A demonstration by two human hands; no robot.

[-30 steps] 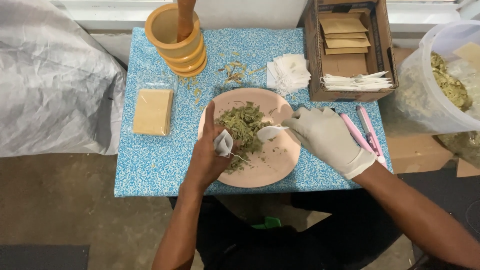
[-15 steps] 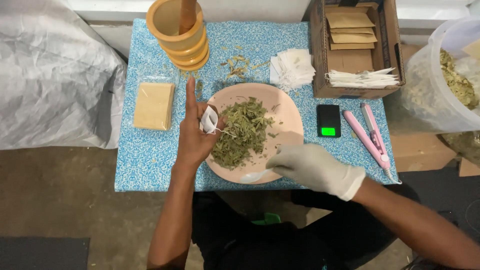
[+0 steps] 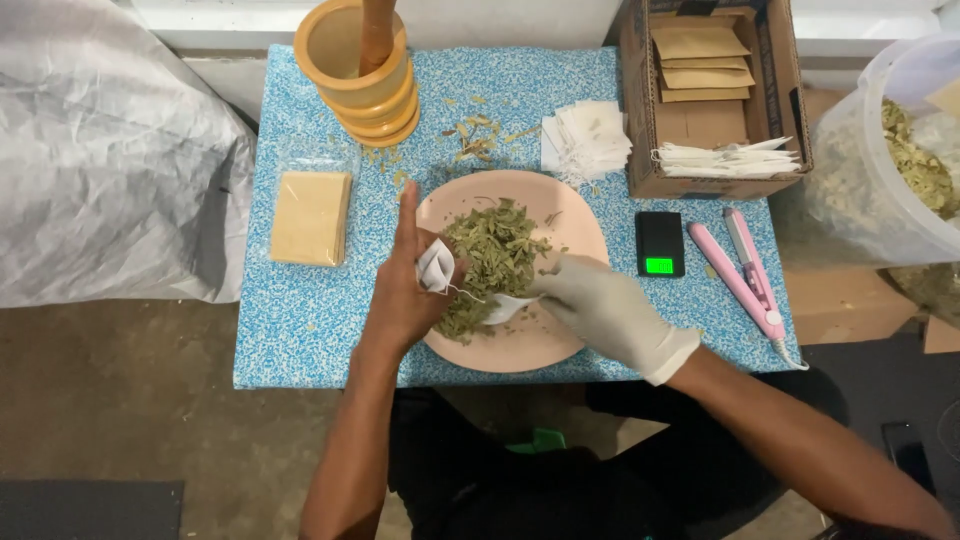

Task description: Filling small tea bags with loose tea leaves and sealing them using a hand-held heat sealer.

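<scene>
Head view: a person works dried green leaves (image 3: 492,250) heaped on a pink plate (image 3: 575,215) at the middle of a blue speckled desk (image 3: 300,330). The bare left hand (image 3: 405,285) rests over the plate's left edge, fingers closed on a small white bag (image 3: 434,266), with the index finger pointing to the far side. The gloved right hand (image 3: 605,310) is clamped on a white scoop (image 3: 505,308) that lies among the leaves at the near side of the heap, just right of the bag. At the far left of the desk stands a wooden mortar (image 3: 360,75) with a pestle (image 3: 376,30) upright in it. A flat tan packet (image 3: 310,217) lies left of the plate. A stack of white bags (image 3: 587,140) sits beyond the plate, beside a cardboard box (image 3: 640,110) holding brown envelopes (image 3: 700,60). Right of the plate are a small black scale (image 3: 660,243) with a lit green screen and a pink sealer (image 3: 750,280). A clear tub (image 3: 860,190) of leaves stands off the desk's right edge.
</scene>
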